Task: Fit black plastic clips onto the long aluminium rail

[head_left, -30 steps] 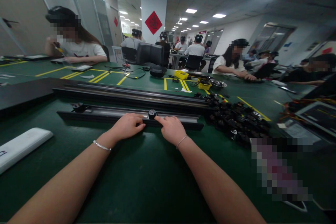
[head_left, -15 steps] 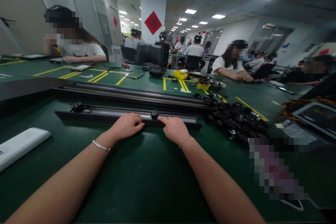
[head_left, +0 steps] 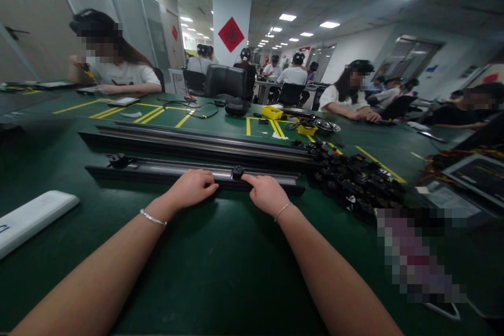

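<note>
At my far left a white flat bar lies on the green table, well apart from my work, so it does not get in the way. My left hand rests with fingers curled down on the near edge of the long black rail, pressing on it rather than pinching anything, which I judge steadies the rail flat. A small black slider sits in the rail's channel, just right of that hand. My right hand reaches it with the forefinger stretched out and touching its side, the other fingers loosely folded, holding nothing. Another slider sits near the rail's left end. A heap of black parts lies close beyond the rail's right end, leaving open channel mainly leftward
</note>
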Demonstrator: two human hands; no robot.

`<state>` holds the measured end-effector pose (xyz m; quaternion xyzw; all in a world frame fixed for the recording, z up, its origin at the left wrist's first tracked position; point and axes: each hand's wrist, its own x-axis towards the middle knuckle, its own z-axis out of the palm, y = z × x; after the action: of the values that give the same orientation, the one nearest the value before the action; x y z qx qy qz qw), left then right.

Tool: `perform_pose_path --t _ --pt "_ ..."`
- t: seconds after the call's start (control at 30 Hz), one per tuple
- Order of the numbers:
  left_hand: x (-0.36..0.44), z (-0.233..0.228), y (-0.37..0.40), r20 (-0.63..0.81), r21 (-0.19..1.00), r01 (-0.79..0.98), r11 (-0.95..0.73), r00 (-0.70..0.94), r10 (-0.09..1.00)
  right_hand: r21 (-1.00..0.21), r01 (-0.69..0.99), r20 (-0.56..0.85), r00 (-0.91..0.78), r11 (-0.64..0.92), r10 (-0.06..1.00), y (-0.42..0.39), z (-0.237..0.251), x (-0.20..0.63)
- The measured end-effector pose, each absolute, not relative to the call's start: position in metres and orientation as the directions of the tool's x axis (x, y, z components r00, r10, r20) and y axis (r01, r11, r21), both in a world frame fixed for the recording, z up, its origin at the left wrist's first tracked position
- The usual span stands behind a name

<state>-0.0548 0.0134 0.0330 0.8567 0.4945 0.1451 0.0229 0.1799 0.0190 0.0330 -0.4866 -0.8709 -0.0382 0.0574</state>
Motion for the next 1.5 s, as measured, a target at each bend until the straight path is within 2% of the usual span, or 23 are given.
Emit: perform_pose_path --t 0.6,0.83,1.5 --pt "-0.055 0.036 0.013 0.187 0.19 0.842 -0.504 0.473 0.861 -0.048 0.835 0.072 -0.544 0.548 0.836 0.021 0.039 0.189" --pt "-0.054 0.038 0.013 0.171 0.157 0.847 -0.507 0.483 0.859 -0.094 0.823 0.109 -0.55 0.56 0.828 0.022 0.038 0.197" --pt "-0.055 0.039 0.012 0.17 0.212 0.842 -0.496 0.468 0.867 -0.093 0.862 0.076 -0.492 0.498 0.867 0.024 0.042 0.216"
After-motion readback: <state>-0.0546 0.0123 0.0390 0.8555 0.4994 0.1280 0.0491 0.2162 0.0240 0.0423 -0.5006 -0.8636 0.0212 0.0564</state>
